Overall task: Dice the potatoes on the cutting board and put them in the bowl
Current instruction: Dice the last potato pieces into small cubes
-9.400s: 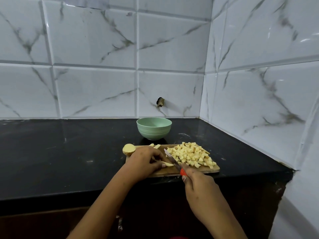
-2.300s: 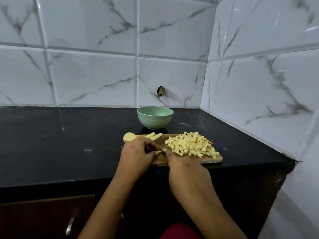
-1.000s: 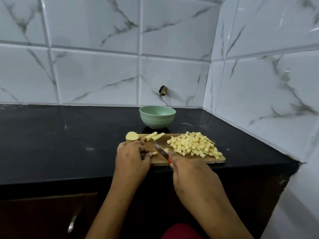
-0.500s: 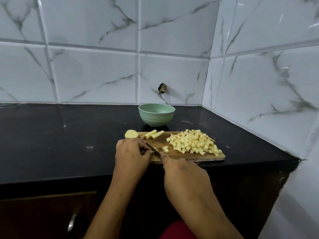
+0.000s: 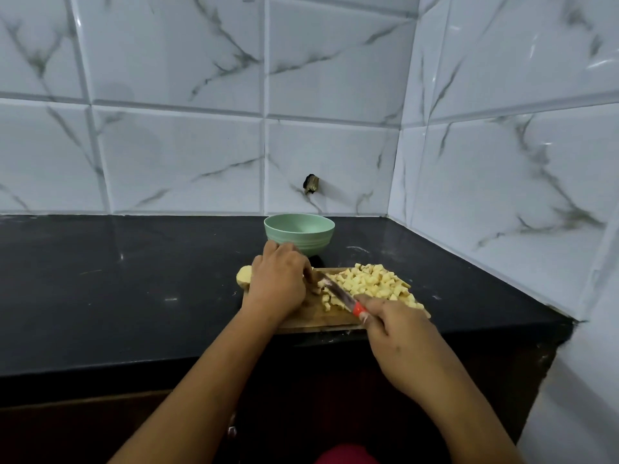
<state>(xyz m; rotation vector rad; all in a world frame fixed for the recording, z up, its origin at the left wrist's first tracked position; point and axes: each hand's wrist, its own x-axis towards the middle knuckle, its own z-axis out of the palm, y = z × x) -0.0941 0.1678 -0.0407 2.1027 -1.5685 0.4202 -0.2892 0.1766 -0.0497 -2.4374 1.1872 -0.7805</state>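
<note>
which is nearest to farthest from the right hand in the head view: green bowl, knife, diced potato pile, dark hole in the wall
1. knife, gripped in the right hand
2. diced potato pile, just beyond, on the board
3. green bowl, behind the board
4. dark hole, on the back wall

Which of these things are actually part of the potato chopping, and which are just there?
In use: cutting board, diced potato, uncut potato piece, knife, green bowl, left hand, right hand.
Just there: black counter, tiled wall, dark wall stub.
</note>
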